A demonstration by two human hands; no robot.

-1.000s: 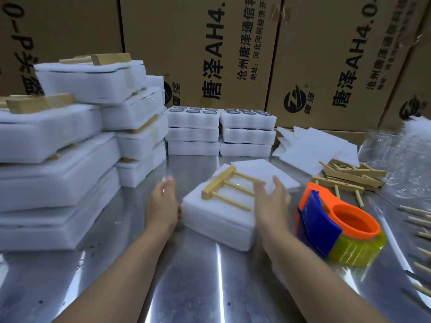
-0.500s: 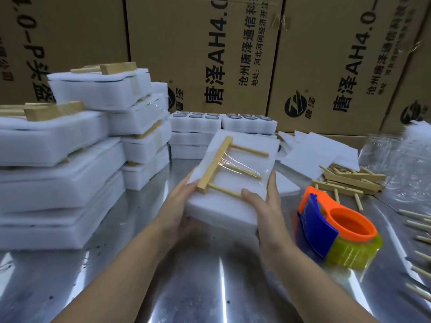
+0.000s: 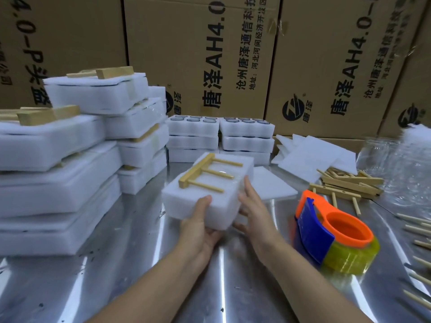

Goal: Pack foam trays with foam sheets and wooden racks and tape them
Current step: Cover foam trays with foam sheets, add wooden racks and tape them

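Your left grip (image 3: 200, 226) grasps the near end of the foam tray (image 3: 225, 212): the thumb lies curled up against its near wall and the fingers go underneath. Your right grip (image 3: 255, 212) holds the tray's right side, with fingers stretched along that wall and the thumb tucked under the near corner. Between them, the tray is lifted clear of the counter (image 3: 140, 264), over its middle, and tilted slightly toward you.

A wooden rack (image 3: 197, 171) lies flat on top of the tray, its bar to the left and three dowels pointing right. A glint of clear film crosses the middle dowel.

A single foam sheet (image 3: 271, 184) lies flat on the counter, just behind your right grip. Further toward the far right corner, more foam sheets (image 3: 313, 155) are heaped loosely, and a pile of wooden racks (image 3: 349, 183) lies in front of them. The tape dispenser (image 3: 333, 233), orange and blue with a yellowish roll, stands near the right edge, well apart from the tray. Loose dowels (image 3: 417, 229) are scattered along that edge.

Stacks of packed trays (image 3: 58, 159) fill the left side, some with racks on top. Two short stacks of open trays (image 3: 219, 136) stand at the far edge, with cardboard boxes (image 3: 198, 54) behind them.
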